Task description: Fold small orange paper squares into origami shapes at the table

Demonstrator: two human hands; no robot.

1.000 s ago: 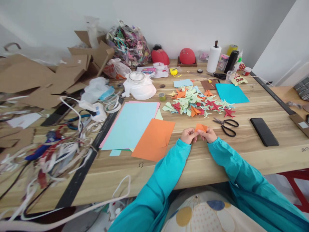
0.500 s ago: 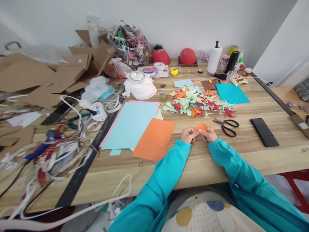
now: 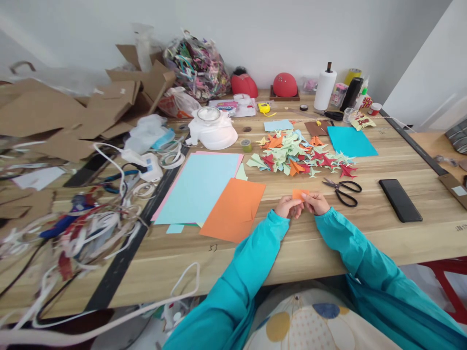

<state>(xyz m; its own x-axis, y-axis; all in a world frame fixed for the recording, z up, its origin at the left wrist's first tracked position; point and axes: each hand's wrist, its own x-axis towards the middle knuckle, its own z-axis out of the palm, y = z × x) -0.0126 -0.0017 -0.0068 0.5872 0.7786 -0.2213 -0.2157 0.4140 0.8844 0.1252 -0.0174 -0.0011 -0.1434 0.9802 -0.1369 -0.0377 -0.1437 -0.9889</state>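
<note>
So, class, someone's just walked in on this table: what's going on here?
A person is holding a small piece of orange paper with the fingers of both the left hand and the right hand. Beyond the hands lies a heap of folded paper shapes. Scissors lie to the right, with a phone farther right. To the left, a larger orange sheet overlaps a light blue sheet.

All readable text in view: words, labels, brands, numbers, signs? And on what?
"53", handwritten on the wooden table, near edge.
Mark at the table's far right: unclear.
Mark at the table's right edge: too blurred.
Snack packet: printed, too small to read.
White adapter: label too blurred.
Cardboard box: nothing legible on its white label.
Small orange paper: no lettering visible.
</note>
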